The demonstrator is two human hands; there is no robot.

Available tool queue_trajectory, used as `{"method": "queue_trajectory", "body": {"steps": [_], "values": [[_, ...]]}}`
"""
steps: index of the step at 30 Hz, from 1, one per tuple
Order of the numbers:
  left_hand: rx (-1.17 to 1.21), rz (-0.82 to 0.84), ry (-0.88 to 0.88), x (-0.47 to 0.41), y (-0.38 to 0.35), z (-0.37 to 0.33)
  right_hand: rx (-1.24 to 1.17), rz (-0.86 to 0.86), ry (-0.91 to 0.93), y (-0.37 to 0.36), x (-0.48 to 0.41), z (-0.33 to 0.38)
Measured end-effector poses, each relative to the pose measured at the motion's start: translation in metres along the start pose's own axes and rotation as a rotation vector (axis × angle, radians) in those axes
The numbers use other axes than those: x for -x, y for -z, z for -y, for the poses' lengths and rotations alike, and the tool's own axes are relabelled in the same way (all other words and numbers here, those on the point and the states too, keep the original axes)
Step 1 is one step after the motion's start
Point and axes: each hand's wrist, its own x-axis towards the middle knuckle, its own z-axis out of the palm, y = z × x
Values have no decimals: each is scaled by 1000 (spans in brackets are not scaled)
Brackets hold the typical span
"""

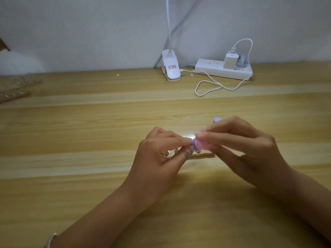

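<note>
Far left edge of the frame: two wooden strips (pixel 12 94) with small shiny bits on them lay flat on the bench (pixel 89 122), well apart from the work, probably parked stock. Lower left: a bracelet (pixel 51 239) on the left wrist.

Left hand (pixel 161 154), centre of the frame: thumb and forefinger pinched the purple end of a small purple-pink piece (pixel 199 144), other fingers curled under. Two or three shiny beads (pixel 167 153) showed by its curled fingers (couldn't tell whether held or just lying beneath).

Upper centre: a white clip lamp (pixel 171 70) stood at the wall, neck running up out of frame, likely aimed at the bright patch just behind the fingertips.

The piece sat between both hands, just above the bench, over a short wooden strip (pixel 204 155). Held low and close, I'd judge, so nothing small drops far.

A white cable (pixel 211 87) looped on the bench from the lamp to the power strip (pixel 215 68) in the upper right, with a charger (pixel 230 61) plugged in.

Another purple bit (pixel 216 119) poked out behind the right hand's fingers; too blurred to identify.

Right hand (pixel 250 149): fingertips pinched the pink end of the same piece, opposing the left. Looked like a twist or pull-apart grip.
</note>
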Motion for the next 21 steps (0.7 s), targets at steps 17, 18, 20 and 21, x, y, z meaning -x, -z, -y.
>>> {"method": "queue_trajectory", "body": {"steps": [17, 18, 20, 21], "values": [[-44, -9, -32, -1, 0, 3, 54, 31, -4, 0, 0, 0], [-41, -9, -32, -1, 0, 3, 51, 23, -31, 1, 1, -1], [-39, 8, -44, 0, 0, 3, 50, 30, 8, -5, 4, 7], [-37, 17, -48, 0, 1, 4, 50, 39, 57, -8, 5, 12]]}}
